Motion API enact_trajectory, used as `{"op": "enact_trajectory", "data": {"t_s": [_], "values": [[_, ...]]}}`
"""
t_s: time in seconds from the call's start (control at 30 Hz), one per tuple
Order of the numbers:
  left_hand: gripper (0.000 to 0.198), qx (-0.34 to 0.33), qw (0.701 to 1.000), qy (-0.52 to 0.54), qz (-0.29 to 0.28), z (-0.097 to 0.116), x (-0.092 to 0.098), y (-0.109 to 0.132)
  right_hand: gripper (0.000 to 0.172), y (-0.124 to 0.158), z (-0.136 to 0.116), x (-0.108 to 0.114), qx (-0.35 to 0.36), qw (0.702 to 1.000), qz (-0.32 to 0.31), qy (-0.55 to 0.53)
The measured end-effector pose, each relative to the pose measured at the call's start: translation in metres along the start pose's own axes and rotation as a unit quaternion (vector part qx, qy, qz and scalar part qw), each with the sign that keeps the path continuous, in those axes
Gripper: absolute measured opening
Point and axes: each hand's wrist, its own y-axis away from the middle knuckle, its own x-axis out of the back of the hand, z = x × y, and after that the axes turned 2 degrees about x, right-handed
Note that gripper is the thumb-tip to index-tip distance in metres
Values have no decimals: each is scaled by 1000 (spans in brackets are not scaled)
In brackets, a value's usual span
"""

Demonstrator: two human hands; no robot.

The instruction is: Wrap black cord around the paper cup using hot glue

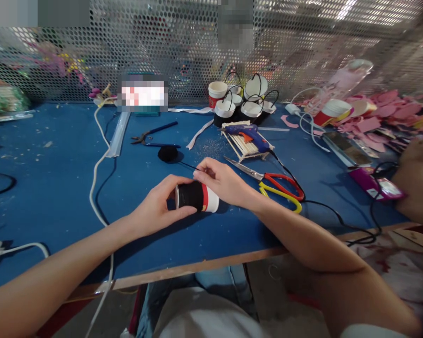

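A small paper cup (pixel 191 197) lies on its side just above the blue table, wrapped in black yarn over most of its wall, with a red band and white end showing at the right. My left hand (pixel 167 202) grips the wrapped part, thumb below and fingers above. Pinched in the fingers of my right hand (pixel 223 182), at the cup's upper right, is a strand of black yarn (pixel 188 165). That strand runs left to a black ball of yarn (pixel 168 153). Scissors with red and yellow handles (pixel 280 185) lie by my right wrist.
A blue glue gun (pixel 248 134) rests on a small stick rack (pixel 238 145). Behind it stand several black-covered cups with handles (pixel 251 109). Pliers (pixel 155 134), glue sticks (pixel 120 134) and a white cable (pixel 94 180) lie left. Another person's arm (pixel 416 188) is at the right.
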Motion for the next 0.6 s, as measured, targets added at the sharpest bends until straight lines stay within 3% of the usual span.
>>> {"op": "enact_trajectory", "data": {"t_s": [0.37,0.47,0.6], "values": [[49,-92,990,-98,-40,10,2,3,20,-9,-1,8,29,994,-3,-110],[58,-94,985,-129,-71,13,1,4,19,-12,-2,5,29,992,-26,-118],[54,-75,983,-150,-79,15,1,4,21,-15,0,-2,21,994,-66,-80]]}}
